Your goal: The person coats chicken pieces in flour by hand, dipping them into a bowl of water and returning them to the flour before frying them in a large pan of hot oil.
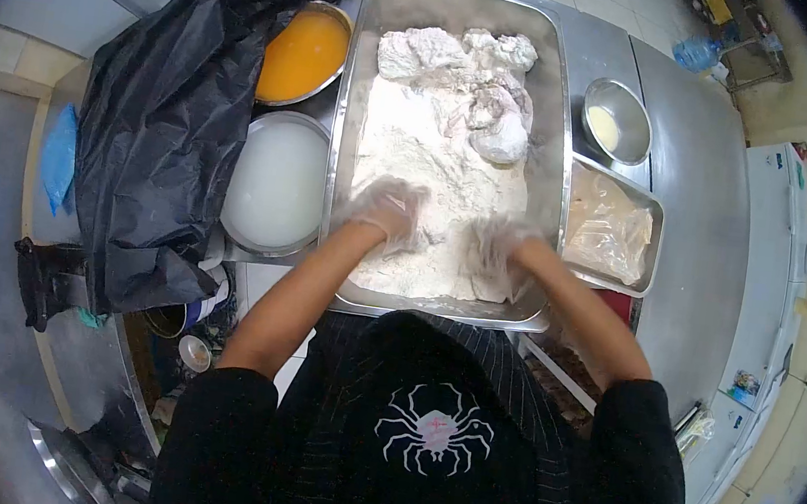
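A deep steel pan (560, 100) holds a bed of white flour (406, 152). Several flour-coated pieces, which look like chicken (500, 135), lie toward its far end. My left hand (392, 207), in a clear plastic glove, is down in the flour at the near left of the pan. Across from it, my right hand (505, 249), gloved the same way, touches the flour near the right wall. Flour and motion blur hide the fingers of both hands, so their grip cannot be made out. A small floury lump (431, 230) shows between them.
Left of the pan stand a bowl of orange liquid (304, 56) and a bowl of cloudy whitish liquid (277, 181), beside a black plastic sheet (172, 123). On the right are a small steel bowl (632, 114) and a tray (654, 243) holding plastic-wrapped pale contents (608, 227).
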Action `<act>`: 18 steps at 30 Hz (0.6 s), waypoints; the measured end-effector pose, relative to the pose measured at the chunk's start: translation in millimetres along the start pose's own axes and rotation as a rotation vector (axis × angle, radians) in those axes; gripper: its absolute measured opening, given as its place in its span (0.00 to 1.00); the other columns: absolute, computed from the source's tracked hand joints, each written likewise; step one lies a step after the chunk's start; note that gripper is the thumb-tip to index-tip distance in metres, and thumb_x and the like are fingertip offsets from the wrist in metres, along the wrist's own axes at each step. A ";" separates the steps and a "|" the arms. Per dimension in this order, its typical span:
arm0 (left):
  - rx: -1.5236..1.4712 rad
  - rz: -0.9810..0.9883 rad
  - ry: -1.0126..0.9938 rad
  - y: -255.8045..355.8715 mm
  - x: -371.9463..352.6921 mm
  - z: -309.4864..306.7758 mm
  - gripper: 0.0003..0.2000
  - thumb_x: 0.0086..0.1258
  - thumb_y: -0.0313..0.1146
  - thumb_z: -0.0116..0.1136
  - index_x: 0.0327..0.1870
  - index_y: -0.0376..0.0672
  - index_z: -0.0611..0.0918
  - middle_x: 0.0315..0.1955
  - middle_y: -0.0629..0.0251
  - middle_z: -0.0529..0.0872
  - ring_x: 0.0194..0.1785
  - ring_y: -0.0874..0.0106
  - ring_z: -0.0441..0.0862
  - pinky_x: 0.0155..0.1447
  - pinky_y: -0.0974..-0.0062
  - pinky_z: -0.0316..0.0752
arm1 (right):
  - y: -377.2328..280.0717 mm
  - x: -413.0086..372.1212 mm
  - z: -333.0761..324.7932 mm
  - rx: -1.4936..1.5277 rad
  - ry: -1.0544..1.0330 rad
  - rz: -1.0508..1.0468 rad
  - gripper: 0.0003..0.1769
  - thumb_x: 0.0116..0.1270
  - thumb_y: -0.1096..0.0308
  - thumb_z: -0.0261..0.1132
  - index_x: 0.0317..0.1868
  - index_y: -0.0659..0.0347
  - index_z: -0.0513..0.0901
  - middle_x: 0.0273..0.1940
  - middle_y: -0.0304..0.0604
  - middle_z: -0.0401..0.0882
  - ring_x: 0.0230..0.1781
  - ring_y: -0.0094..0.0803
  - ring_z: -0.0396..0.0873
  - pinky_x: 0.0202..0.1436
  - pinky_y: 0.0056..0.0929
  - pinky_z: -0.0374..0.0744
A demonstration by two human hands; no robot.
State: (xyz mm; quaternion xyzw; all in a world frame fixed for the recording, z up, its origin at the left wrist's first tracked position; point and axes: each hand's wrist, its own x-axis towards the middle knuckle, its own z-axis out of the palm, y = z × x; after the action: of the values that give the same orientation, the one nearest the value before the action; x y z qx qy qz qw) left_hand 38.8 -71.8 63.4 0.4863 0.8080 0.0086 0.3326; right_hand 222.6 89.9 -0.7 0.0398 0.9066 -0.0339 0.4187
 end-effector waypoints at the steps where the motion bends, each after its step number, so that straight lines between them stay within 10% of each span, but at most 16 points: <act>1: -0.002 0.003 -0.008 -3.1 6.9 1.2 0.20 0.64 0.41 0.42 0.48 0.33 0.73 0.46 0.46 0.76 0.49 0.57 0.75 0.56 0.65 0.67 | -24.1 -39.0 -31.7 -0.098 -0.122 0.030 0.24 0.55 0.57 0.57 0.53 0.55 0.72 0.50 0.46 0.74 0.46 0.36 0.74 0.46 0.32 0.73; 5: 0.085 0.113 -0.309 -16.9 26.1 0.4 0.24 0.60 0.43 0.49 0.53 0.34 0.70 0.52 0.43 0.69 0.56 0.59 0.69 0.61 0.68 0.61 | -9.3 -54.4 -14.5 0.070 -0.077 -0.045 0.19 0.53 0.66 0.59 0.47 0.59 0.77 0.46 0.41 0.77 0.44 0.31 0.76 0.43 0.27 0.75; 7: 0.073 0.171 -0.333 -25.1 26.0 -2.4 0.26 0.57 0.45 0.52 0.53 0.35 0.69 0.53 0.44 0.69 0.56 0.59 0.69 0.61 0.69 0.61 | 33.1 -31.0 55.3 0.694 0.188 -0.096 0.16 0.51 0.62 0.61 0.39 0.61 0.80 0.37 0.46 0.79 0.33 0.33 0.78 0.35 0.30 0.75; 9: 0.428 0.721 -0.239 -36.4 24.2 -1.0 0.26 0.56 0.42 0.53 0.54 0.37 0.68 0.49 0.45 0.73 0.51 0.58 0.73 0.55 0.68 0.67 | 3.2 -75.5 -35.0 0.607 0.025 -0.056 0.15 0.52 0.64 0.60 0.39 0.60 0.78 0.39 0.44 0.79 0.38 0.34 0.78 0.38 0.28 0.76; 12: -0.100 0.540 0.120 -33.6 8.9 -0.8 0.26 0.56 0.41 0.53 0.56 0.41 0.67 0.46 0.46 0.76 0.48 0.57 0.75 0.52 0.67 0.69 | -9.3 -90.8 -61.4 0.456 0.056 -0.143 0.13 0.53 0.65 0.58 0.39 0.60 0.77 0.39 0.44 0.79 0.39 0.36 0.78 0.39 0.27 0.76; 15: -0.187 0.309 -0.177 -18.0 -7.2 -32.8 0.27 0.56 0.42 0.54 0.56 0.41 0.66 0.45 0.46 0.76 0.47 0.58 0.75 0.51 0.68 0.69 | -26.7 -98.0 -48.0 0.139 0.203 -0.141 0.12 0.55 0.64 0.57 0.40 0.59 0.76 0.38 0.46 0.79 0.38 0.38 0.79 0.38 0.28 0.76; 18: -0.108 0.212 0.082 -55.7 26.5 38.2 0.26 0.52 0.42 0.60 0.50 0.40 0.69 0.40 0.49 0.77 0.43 0.58 0.76 0.48 0.69 0.70 | -30.1 -105.3 -68.4 -0.013 0.127 0.005 0.15 0.57 0.62 0.55 0.43 0.58 0.75 0.41 0.47 0.77 0.39 0.37 0.78 0.40 0.29 0.76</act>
State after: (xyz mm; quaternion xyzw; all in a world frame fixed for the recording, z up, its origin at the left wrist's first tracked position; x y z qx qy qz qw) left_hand 8.2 -92.0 0.8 0.5496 0.7633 0.1070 0.3223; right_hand 235.8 61.9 124.5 0.0414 0.9314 -0.0243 0.3608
